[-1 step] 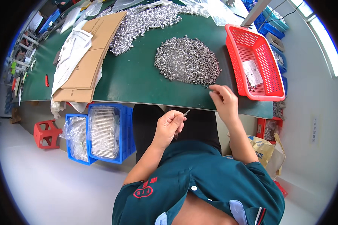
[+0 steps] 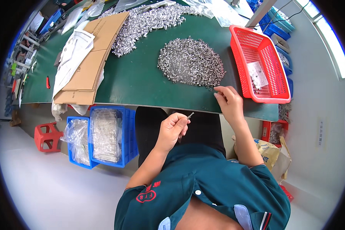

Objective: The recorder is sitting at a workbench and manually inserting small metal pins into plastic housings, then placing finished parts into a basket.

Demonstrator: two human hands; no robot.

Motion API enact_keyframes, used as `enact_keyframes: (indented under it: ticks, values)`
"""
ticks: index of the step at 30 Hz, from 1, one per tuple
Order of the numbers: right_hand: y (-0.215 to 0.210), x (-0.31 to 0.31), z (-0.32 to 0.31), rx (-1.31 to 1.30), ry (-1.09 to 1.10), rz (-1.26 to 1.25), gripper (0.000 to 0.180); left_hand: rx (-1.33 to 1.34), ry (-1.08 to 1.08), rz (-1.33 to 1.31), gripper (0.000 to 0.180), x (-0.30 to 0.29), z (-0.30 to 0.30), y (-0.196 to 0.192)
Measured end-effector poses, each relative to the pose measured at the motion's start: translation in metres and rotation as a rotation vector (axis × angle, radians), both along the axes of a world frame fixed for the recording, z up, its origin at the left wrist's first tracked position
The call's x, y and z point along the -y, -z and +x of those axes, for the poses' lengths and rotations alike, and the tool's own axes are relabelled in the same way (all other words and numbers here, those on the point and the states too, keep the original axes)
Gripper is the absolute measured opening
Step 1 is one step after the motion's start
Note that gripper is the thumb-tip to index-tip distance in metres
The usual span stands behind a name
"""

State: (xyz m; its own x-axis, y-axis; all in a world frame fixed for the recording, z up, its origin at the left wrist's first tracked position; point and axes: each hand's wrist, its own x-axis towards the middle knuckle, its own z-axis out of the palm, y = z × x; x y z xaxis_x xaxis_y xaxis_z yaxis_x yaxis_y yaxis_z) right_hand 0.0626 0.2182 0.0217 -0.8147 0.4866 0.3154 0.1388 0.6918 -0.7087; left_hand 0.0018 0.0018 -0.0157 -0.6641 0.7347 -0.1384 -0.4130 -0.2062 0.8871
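My left hand [image 2: 172, 128] is closed in front of the table edge, pinching a thin metal rod-like piece [image 2: 190, 115] whose tip sticks out past the thumb and forefinger. The rest of that piece is hidden in the fingers. My right hand [image 2: 230, 103] hovers at the table's front edge, fingers bent, with a gap between thumb and forefinger and nothing visible in it. Just beyond its fingertips lie a few tiny loose metal rings [image 2: 210, 89], beside a round pile of small silvery metal sleeves [image 2: 191, 63] on the green table [image 2: 142, 84].
A red perforated basket [image 2: 239, 57] holding a white paper slip stands right of the pile. Another, larger heap of metal parts [image 2: 149, 23] spreads behind. Flattened cardboard [image 2: 94, 50] lies to the left. Blue crates [image 2: 131, 134] and a red stool [image 2: 48, 137] stand below the table.
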Motion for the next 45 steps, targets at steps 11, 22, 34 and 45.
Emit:
enact_keyframes:
  ticks: [11,22,34,45]
  values:
    - [0.009,-0.001,-0.009,0.054,0.002,0.266,0.01,-0.002,-0.001,-0.053,0.023,0.001,0.0,0.003]
    - [-0.008,0.023,-0.001,0.149,-0.223,-0.545,0.008,-0.07,-0.035,-0.061,0.023,-0.002,-0.004,0.001]
    - [-0.005,0.037,0.001,0.155,-0.404,-1.199,0.01,-0.198,-0.064,-0.082,0.018,0.0,-0.001,-0.001]
    - [-0.019,0.044,0.005,0.195,-0.362,-0.96,0.01,-0.259,-0.064,-0.101,0.016,0.0,-0.001,-0.004]
